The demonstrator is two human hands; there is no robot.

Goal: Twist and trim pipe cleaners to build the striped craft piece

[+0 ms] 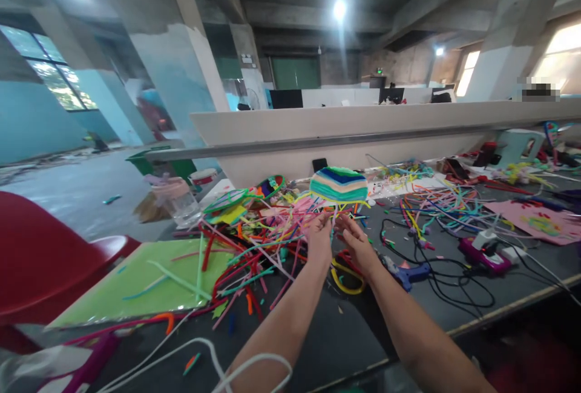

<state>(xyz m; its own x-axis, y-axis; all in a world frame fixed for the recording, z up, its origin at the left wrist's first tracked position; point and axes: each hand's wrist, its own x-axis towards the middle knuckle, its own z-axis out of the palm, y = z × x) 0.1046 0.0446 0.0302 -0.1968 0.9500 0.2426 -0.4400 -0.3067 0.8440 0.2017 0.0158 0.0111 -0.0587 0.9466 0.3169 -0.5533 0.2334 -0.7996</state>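
Note:
A domed piece of pipe cleaners [338,186], striped green, dark blue, peach and teal with a yellow lower edge, stands up just beyond my hands. A pale lavender pipe cleaner [334,216] hangs down from its underside. My left hand [320,234] pinches this pale stem between closed fingertips. On the other side, my right hand [356,240] is half curled with its fingers apart, close beside the stem; whether it touches is hard to tell. Yellow-handled scissors [348,279] lie below my right hand. A blue glue gun [408,273] lies to the right.
Loose pipe cleaners [254,254] are heaped at left, with more [436,214] at right. A green sheet [149,278] lies front left. Black cords and a purple power strip [485,255] are at right. A red chair [45,254] stands left; a low partition [363,129] runs behind.

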